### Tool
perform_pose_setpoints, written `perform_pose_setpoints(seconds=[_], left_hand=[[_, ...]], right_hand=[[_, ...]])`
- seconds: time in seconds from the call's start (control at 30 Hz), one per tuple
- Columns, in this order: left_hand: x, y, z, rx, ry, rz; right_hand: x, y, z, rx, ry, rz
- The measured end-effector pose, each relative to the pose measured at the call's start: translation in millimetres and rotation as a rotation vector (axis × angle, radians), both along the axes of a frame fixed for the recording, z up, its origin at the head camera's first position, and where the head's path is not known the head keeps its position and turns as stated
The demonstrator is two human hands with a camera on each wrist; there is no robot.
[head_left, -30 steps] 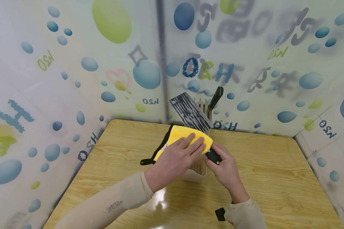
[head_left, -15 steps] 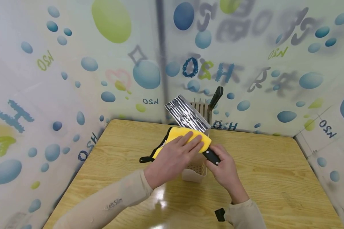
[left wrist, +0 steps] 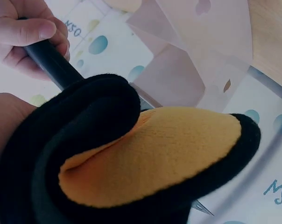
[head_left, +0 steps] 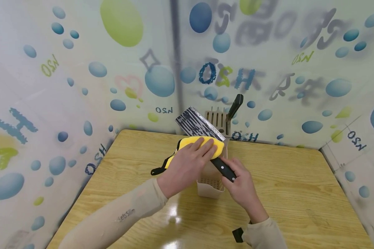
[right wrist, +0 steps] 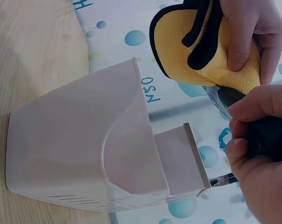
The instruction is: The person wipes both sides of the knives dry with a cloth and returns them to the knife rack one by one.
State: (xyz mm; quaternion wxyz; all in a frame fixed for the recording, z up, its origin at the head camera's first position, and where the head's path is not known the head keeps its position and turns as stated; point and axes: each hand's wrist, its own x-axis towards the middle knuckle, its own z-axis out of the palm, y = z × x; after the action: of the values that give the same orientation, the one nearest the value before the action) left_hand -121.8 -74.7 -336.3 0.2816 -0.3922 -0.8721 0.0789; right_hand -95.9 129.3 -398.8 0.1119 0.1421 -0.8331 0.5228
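Note:
My right hand (head_left: 243, 183) grips the black riveted handle of a cleaver (head_left: 197, 125). Its broad shiny blade points up and to the left, above the table. A yellow cleaning cloth (head_left: 187, 141) with black edging is folded around the blade near the handle. With fingers on top and thumb below, my left hand (head_left: 187, 166) pinches the cloth over the blade. The right wrist view shows that thumb pressing the cloth (right wrist: 183, 51). In the left wrist view the folded cloth (left wrist: 155, 154) covers most of the blade.
A beige slotted knife holder (head_left: 210, 191) stands on the wooden table (head_left: 299, 193) behind and below the hands. Another knife, with a black handle (head_left: 236, 106), stands in its back part. Patterned walls enclose the table's back and sides.
The cleaver has shifted left and slightly down, its blade lying flatter. The left hand and cloth have moved a little left and up, and more of the handle shows.

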Motion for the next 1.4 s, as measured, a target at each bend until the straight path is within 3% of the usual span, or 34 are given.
perform_pose_setpoints(seconds=[0.33,0.97,1.4], left_hand=[[-9.2,3,2.8,0.038,-0.019,0.053],[-28.4,-5,4.8,0.096,-0.08,0.125],[-36.0,-16,7.4,0.121,-0.072,0.193]], right_hand=[[1.3,-2,-0.6,0.007,0.057,0.013],[2.9,-4,-0.5,0.013,0.037,0.008],[4.2,-3,-2.8,0.0,0.071,0.025]])
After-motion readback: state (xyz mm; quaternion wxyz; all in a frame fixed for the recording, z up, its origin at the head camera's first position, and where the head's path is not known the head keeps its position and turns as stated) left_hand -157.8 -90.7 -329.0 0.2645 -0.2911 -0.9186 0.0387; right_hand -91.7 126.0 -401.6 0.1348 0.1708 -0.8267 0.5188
